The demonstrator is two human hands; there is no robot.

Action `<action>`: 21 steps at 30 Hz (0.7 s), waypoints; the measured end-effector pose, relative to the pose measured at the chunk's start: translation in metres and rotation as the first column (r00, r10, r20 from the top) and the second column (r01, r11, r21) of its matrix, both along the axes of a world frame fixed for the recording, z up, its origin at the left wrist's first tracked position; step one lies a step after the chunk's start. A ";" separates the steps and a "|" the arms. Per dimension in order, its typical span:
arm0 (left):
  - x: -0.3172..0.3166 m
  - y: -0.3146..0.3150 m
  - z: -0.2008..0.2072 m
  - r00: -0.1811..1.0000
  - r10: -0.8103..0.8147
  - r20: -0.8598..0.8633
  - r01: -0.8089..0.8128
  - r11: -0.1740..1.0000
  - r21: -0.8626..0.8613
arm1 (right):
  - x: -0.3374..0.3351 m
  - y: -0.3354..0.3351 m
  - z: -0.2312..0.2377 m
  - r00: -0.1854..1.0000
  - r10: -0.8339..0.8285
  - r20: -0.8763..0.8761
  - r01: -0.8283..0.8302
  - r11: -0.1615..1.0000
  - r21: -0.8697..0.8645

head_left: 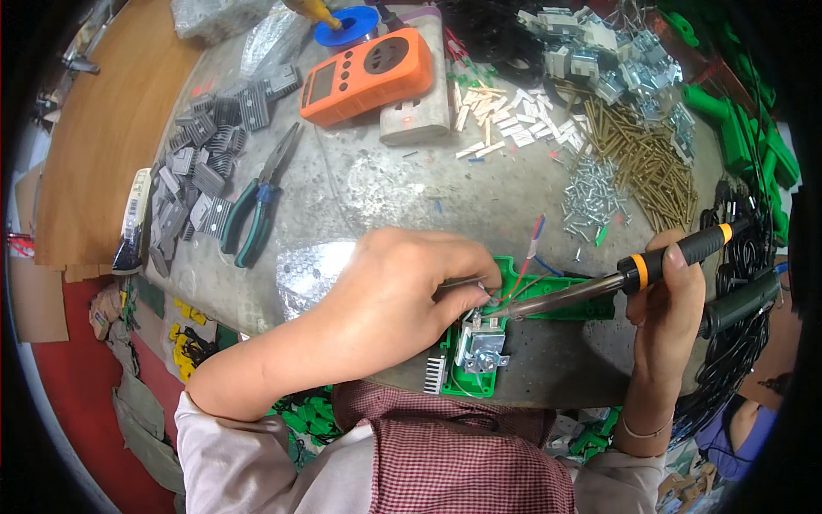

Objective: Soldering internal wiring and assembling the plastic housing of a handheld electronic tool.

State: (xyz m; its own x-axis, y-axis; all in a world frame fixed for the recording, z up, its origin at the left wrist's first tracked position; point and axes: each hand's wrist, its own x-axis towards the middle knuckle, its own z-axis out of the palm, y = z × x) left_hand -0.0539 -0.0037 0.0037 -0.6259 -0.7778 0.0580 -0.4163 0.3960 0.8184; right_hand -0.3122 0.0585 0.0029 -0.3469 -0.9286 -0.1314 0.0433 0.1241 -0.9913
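Note:
My left hand is closed in a pinch over a green plastic housing, on a thin grey wire partly hidden by the fingers. In my right hand is a soldering iron with a black and orange grip; its tip reaches the terminals just below my left fingertips. A metal-framed switch sits in the near part of the housing. Beside it shows a grey finned heat sink. Red and blue leads rise from the housing near my left fingertips.
Pliers and piled heat sinks lie left. An orange meter and solder spool stand at the back. Brass screws, small silver screws, white strips and metal-framed switches cover the right. Black cables line the right edge.

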 end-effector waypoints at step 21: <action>-0.003 0.001 0.003 0.999 0.020 0.026 -0.021 1.000 0.022 | -0.004 0.000 0.002 0.998 -0.065 -0.012 0.065 0.998 -0.019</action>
State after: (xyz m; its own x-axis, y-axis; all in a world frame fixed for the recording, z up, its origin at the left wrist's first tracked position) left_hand -0.0573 -0.0032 0.0070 -0.6107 -0.7915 0.0248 -0.4453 0.3692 0.8158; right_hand -0.3163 0.0583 0.0050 -0.4080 -0.9064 -0.1099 0.0379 0.1035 -0.9939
